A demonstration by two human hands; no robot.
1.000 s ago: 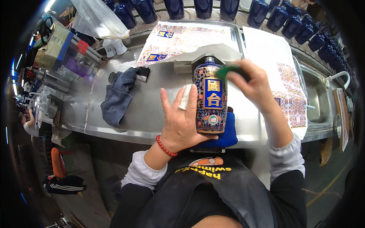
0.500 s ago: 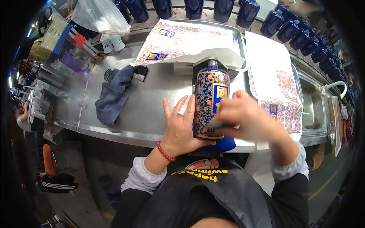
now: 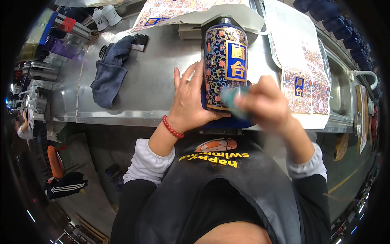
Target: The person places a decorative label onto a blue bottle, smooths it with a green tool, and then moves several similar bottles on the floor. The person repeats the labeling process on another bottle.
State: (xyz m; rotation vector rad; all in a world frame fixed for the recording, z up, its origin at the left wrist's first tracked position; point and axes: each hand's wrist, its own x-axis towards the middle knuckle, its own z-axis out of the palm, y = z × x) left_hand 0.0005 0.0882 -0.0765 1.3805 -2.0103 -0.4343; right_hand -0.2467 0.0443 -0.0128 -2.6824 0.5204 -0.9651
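Observation:
A dark blue bottle (image 3: 215, 61) with a colourful floral wrap and a blue, gold-edged panel lies with its neck pointing away from me. Under it is a blue support (image 3: 233, 123), mostly hidden. My left hand (image 3: 189, 97), wearing a red bead bracelet, steadies the bottle's left side, its thumb at the near end and other fingers stretched forward. Closed around a small teal-green piece (image 3: 235, 101), my right hand (image 3: 266, 101) presses at the bottle's lower right. Motion blur hides that piece's exact kind.
Printed floral label sheets (image 3: 304, 89) lie to the right, with more sheets (image 3: 170, 12) behind the bottle. A grey-blue cloth (image 3: 109, 73) rests on the steel table (image 3: 150, 77) at left. White cups (image 3: 106, 17) stand far left; a sink (image 3: 339, 89) is at right.
The view has tipped down, so the table and bottle sit higher in the picture. My right hand has moved toward the bottle's near end, and the teal-green piece shows more plainly.

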